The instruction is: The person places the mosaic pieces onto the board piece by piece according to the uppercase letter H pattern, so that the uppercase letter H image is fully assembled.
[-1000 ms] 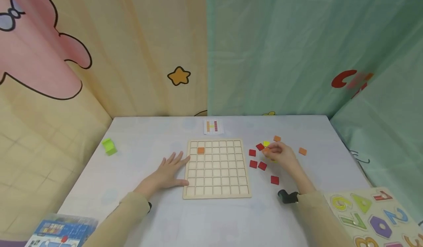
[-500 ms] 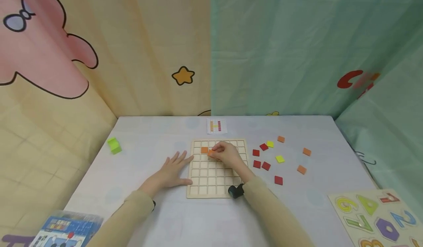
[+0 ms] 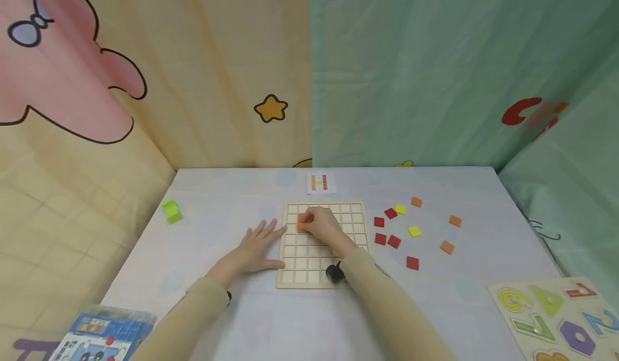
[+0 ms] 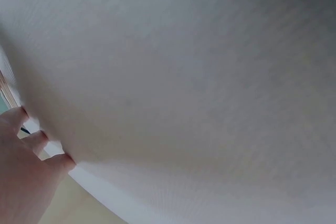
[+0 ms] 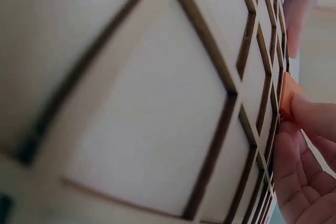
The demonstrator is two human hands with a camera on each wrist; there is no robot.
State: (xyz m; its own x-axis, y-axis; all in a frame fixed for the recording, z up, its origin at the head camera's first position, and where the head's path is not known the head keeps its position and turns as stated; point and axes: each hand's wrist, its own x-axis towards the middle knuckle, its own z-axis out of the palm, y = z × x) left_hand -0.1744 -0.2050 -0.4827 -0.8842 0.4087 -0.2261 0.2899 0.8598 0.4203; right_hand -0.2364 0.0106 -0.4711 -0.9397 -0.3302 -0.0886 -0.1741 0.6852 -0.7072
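Note:
A wooden grid board (image 3: 309, 284) lies flat on the table. My right hand (image 3: 324, 226) is over its upper left part, pinching an orange square tile (image 5: 287, 96) between thumb and fingers. The tile is at the grid's surface; whether it sits fully in a cell I cannot tell. Just above it, another orange tile (image 3: 302, 217) lies in the second column, partly hidden by the fingers. My left hand (image 3: 252, 251) rests spread on the table, its index finger and thumb touching the board's left edge. The left wrist view shows part of the left hand (image 4: 23, 169) against the tabletop.
Right of the board lie several red tiles (image 3: 380, 239), two yellow tiles (image 3: 415, 232) and several orange tiles (image 3: 455, 221). A pattern card (image 3: 321, 183) lies behind the board. Green blocks (image 3: 172, 211) stand far left, a blue package (image 3: 99, 337) front left, a number puzzle (image 3: 556, 315) front right.
My right hand has carried an orange tile left from the loose pile to the board, then slightly further left to below the placed orange tile. The left hand has stayed at the board's edge.

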